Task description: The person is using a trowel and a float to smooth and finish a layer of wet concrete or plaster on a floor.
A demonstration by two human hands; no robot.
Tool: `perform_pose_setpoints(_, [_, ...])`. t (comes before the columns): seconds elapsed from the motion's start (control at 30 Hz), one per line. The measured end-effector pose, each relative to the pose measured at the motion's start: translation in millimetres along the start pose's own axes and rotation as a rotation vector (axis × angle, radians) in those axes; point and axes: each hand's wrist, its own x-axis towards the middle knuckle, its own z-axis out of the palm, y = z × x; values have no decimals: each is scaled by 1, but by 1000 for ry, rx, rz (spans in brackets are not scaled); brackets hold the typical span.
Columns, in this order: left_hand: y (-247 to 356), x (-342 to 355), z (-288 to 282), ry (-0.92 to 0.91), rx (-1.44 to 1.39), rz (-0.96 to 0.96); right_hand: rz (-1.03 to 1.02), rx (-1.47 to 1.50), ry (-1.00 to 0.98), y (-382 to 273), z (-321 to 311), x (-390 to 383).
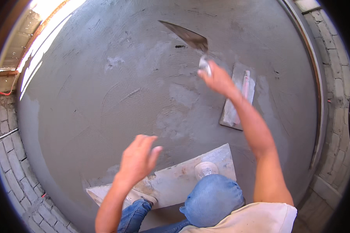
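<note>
Well, cement (93, 97): grey, faintly swirled
Trowel (189, 38): pointed metal blade
Our right hand (218, 79): curled round the trowel
Our left hand (138, 160): half spread

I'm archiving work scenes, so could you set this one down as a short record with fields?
Right hand: closed around the handle of a pointed, triangular metal trowel
Left hand: open, apparently empty, above the streaked grey cement surface
Resting tool: grey rectangular float with a pale handle, lying on the cement, partly hidden by the right forearm
Near the person: pale, stained flat board, partly covered by a blue denim knee
Surroundings: grey block walls at both sides
</note>
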Motion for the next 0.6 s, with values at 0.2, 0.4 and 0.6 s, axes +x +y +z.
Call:
perform_pose_setpoints(0.2, [14,-68,-75,-87,254,-103,-125,-480,-125,24,-22,67])
perform_pose_setpoints(0.4, [41,-115,-98,-232,242,-285,-146,-622,-168,28,-3,81])
perform_pose_setpoints(0.6, [26,-108,-98,-183,313,-284,-208,-622,-162,30,6,84])
